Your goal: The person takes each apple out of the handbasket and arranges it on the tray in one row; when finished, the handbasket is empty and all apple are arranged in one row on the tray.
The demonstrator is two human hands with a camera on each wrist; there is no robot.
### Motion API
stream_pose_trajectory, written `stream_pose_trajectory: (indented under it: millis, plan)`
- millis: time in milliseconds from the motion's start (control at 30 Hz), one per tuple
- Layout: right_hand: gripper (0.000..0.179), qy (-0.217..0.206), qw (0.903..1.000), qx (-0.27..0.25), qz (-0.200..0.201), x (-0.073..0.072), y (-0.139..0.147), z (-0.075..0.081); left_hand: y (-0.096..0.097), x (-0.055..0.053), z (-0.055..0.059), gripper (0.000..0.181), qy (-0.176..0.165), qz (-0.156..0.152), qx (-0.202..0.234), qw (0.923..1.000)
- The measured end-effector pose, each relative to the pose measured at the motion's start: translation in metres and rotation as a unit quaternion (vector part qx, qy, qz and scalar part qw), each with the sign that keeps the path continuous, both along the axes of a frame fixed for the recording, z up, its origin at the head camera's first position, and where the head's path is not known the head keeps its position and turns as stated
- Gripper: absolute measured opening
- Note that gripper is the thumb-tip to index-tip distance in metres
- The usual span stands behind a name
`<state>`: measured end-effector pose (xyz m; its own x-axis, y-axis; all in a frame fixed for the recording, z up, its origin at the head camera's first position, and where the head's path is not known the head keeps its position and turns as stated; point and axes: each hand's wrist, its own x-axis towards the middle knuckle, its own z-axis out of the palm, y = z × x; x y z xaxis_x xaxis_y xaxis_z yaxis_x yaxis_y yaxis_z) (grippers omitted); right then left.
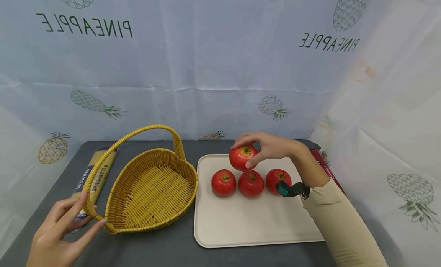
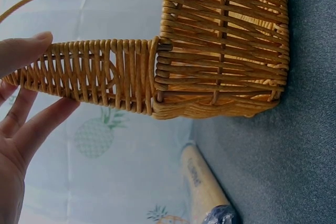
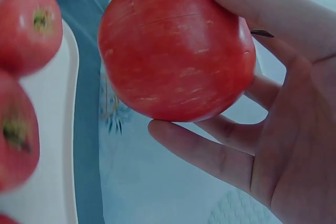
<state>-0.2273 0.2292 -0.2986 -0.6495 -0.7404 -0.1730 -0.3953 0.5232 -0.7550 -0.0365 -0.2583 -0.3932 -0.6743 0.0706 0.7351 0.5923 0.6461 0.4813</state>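
A red apple (image 1: 241, 157) is held in my right hand (image 1: 272, 146), thumb on one side and fingers on the other, above the far part of a white tray (image 1: 255, 225). In the right wrist view that apple (image 3: 176, 51) fills the grasp of the right hand (image 3: 294, 124). Three more red apples sit in a row on the tray, the middle apple (image 1: 251, 183) just below the held one. My left hand (image 1: 56, 236) pinches the near end of the handle of a wicker basket (image 1: 155, 194). From the left wrist, thumb and fingertips show on opposite edges of the woven handle (image 2: 100, 72).
A spaghetti pack (image 1: 98, 175) lies left of the basket, partly behind its handle. Beyond the tray's right side is a dark red package (image 1: 324, 163), partly hidden by the right arm. A pineapple-print curtain (image 1: 213, 67) hangs behind the grey table (image 1: 165, 248).
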Motion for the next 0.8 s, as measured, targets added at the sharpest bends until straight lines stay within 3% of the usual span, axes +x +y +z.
stream_pose_trajectory:
  millis: [133, 300, 533, 800]
  plan:
    - [0.055, 0.010, 0.9996, -0.006, -0.024, 0.002, 0.025, -0.002, 0.001, 0.001, 0.001, 0.088, -0.008, 0.004, -0.004, 1.0000]
    - [0.056, 0.026, 0.9977, 0.006, -0.062, 0.007, 0.053, -0.004, 0.000, -0.002, -0.002, 0.086, 0.013, -0.002, -0.003, 0.9999]
    - [0.056, 0.030, 0.9928, 0.017, -0.115, 0.016, 0.085, -0.004, 0.000, -0.001, -0.002, 0.086, 0.012, -0.001, 0.000, 0.9999]
    - [0.061, 0.054, 0.9883, 0.010, -0.142, 0.027, 0.121, -0.010, 0.000, -0.002, -0.001, 0.086, 0.013, -0.005, 0.003, 0.9999]
